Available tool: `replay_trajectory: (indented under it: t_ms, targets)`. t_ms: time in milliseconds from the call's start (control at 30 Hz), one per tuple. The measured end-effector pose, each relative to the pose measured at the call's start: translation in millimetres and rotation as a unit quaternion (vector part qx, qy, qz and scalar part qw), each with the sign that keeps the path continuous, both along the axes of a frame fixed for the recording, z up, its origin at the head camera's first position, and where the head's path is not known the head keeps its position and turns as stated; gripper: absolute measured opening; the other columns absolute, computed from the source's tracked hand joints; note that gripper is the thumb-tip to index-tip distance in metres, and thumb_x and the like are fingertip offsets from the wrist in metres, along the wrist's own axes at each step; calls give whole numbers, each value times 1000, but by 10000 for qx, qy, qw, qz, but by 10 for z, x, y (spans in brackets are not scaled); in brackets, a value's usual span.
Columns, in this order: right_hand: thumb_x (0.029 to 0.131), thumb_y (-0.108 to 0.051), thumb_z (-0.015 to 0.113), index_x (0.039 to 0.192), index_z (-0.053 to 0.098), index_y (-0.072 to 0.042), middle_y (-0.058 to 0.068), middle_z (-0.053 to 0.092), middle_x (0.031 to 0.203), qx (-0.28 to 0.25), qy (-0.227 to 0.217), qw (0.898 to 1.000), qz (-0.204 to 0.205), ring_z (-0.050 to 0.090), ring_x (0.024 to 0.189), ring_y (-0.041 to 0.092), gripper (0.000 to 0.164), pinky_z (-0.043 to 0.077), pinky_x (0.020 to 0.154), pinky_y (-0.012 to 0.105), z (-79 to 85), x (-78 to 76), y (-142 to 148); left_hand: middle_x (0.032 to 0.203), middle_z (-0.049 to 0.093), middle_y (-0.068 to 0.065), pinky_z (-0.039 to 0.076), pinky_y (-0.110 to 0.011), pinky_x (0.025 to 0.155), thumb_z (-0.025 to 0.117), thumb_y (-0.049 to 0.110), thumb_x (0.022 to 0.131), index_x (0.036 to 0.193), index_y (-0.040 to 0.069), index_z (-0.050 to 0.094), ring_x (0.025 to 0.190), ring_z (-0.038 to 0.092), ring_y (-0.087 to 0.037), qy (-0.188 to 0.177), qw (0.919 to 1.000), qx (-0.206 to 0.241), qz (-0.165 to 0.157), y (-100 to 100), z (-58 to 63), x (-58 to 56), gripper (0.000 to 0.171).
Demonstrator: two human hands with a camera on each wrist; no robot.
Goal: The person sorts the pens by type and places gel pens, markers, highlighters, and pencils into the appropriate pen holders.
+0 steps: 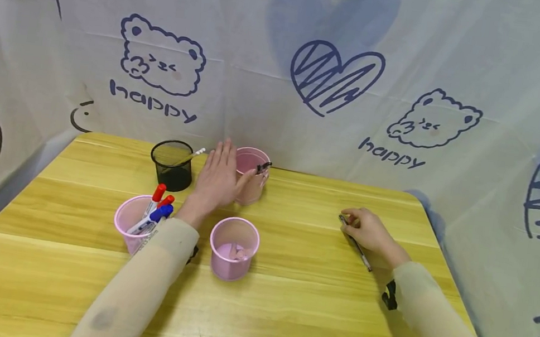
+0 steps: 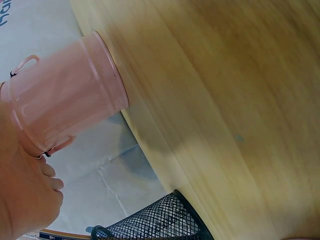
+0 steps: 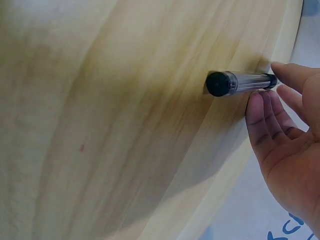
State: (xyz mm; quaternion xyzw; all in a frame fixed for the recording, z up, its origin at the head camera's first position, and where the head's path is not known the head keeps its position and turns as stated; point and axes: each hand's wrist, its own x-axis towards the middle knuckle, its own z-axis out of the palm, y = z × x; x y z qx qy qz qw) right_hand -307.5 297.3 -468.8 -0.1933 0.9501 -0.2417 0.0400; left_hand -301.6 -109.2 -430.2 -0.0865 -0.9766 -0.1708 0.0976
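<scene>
My left hand (image 1: pixel 218 178) lies with straight fingers along the left side of a pink metal bucket (image 1: pixel 249 188), and its thumb reaches across the front rim. The bucket's small side handles (image 2: pixel 61 145) show in the left wrist view. Over on the right, my right hand (image 1: pixel 367 230) pinches one end of a slim pen (image 1: pixel 358 249) between thumb and fingers. The pen (image 3: pixel 247 82) has a clear barrel and black ends. It slants low over the table; whether its near end touches the wood I cannot tell.
A black mesh holder (image 1: pixel 175 176) with pencils stands left of my left hand. Nearer, a pink cup (image 1: pixel 123 218) holds red- and blue-capped markers (image 1: pixel 144 224), partly behind my left sleeve. Another pink cup (image 1: pixel 229 267) contains small pinkish pieces. A printed cloth (image 1: pixel 256 116) hangs behind the wooden table (image 1: pixel 292 317).
</scene>
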Motion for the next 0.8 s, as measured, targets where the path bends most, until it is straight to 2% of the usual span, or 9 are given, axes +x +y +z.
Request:
replay_trajectory:
  t_ms: [200,400,800]
  targets:
    - [100,-10,67,136,64,4,17,61,105,79,36,9999,62,65,90,29,39,56,74,41,-2,-6,-5,172,4,-25,6,-50,130,29,63,108,163,-8,14,160,6,-41,11,10000,-36,11,3,8,6,91]
    - [99,-9,68,134,65,5,17,62,105,8,44,10000,1,65,89,28,37,56,72,38,11,-1,-15,172,2,-25,3,-50,130,28,62,108,163,-8,12,160,4,-41,-39,10000,-3,-30,-1,1,-7,91]
    - [98,-7,68,137,62,1,17,70,110,-472,-19,9983,-332,70,92,31,41,60,72,36,86,46,-31,172,1,-25,3,-50,130,28,63,108,163,-7,12,160,4,-41,-21,10000,59,-32,-8,-3,2,91]
